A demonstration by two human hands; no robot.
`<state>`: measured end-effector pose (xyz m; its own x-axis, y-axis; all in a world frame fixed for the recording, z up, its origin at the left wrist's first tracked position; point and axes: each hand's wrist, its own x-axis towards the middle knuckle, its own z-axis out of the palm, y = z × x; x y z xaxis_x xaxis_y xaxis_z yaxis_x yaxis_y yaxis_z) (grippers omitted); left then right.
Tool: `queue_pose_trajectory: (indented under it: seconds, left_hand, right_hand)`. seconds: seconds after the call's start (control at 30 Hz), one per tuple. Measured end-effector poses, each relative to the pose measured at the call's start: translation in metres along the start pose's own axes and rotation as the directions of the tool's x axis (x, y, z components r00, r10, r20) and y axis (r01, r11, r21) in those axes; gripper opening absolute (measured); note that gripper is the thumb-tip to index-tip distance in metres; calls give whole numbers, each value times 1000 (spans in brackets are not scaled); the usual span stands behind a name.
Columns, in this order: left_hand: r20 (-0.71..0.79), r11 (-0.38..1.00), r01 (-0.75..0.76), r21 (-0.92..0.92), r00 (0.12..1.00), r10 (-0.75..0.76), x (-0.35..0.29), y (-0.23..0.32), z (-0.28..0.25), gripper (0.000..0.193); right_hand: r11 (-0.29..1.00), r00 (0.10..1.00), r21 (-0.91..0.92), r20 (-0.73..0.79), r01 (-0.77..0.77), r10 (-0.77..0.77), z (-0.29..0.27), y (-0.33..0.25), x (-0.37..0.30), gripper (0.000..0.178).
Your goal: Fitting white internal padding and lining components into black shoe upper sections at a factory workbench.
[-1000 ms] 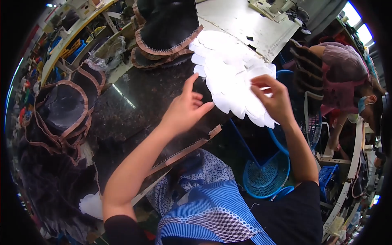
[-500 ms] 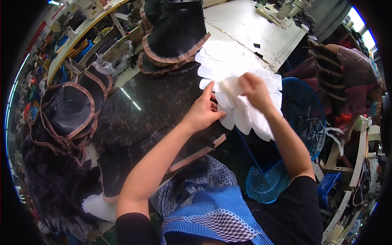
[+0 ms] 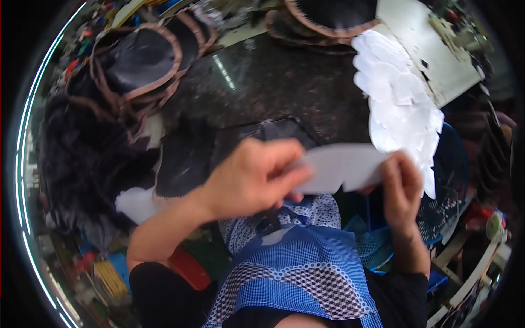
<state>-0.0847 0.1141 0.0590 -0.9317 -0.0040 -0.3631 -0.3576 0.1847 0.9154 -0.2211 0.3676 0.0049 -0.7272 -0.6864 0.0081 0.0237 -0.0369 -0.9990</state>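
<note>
Between my hands, above my lap, a white oval pad (image 3: 344, 164) is stretched out sideways, a small notch showing in its near edge. My left hand (image 3: 257, 175), somewhat blurred, pinches its left end. The opposite end is gripped by my right hand (image 3: 403, 183). A spread-out pile of overlapping white pads (image 3: 402, 101) lies beyond my right hand on the table's right side. Just past my left hand, a black leather-like piece (image 3: 188, 156) with a zigzag-stitched brown edge rests at the table's near side.
Stitched black pieces with brown borders (image 3: 139, 65) are heaped at the left, above dark fabric (image 3: 93, 158). More such pieces (image 3: 333, 16) sit at the far side of the dark tabletop (image 3: 262, 82). A blue mesh basket (image 3: 451, 158) stands at the right.
Both hands have left the white pile and come back toward my body, now holding one pad between them. The view has shifted, so the table's things appear further up and to either side.
</note>
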Motion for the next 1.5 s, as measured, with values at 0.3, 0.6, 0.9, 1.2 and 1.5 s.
queue_pose_trajectory:
  seconds: [0.3,0.6,0.9,1.2,1.5]
  left_hand:
    - [-220,947,95,-306,961,-167,-67,-57,-11,24]
    - [-335,942,223,-251,893,-300,-29,-116,-28,30]
    - [-412,552,245,797,889,201,-28,-87,-23,33]
    - [-154,574,-145,806,885,440,-25,-113,12,96]
    - [-214,611,-171,773,836,505,-15,-110,5,92]
  right_hand:
    - [936,779,-201,519,-288,351,46,-8,55,38]
    - [838,742,-483,458,-254,489,63,40,102,40]
    - [343,904,-866,417,364,94,61,20,115,23]
    - [680,715,-507,699,530,-37,80,16,87,54]
    - [450,707,-580,682,679,-187,93,32,75,37]
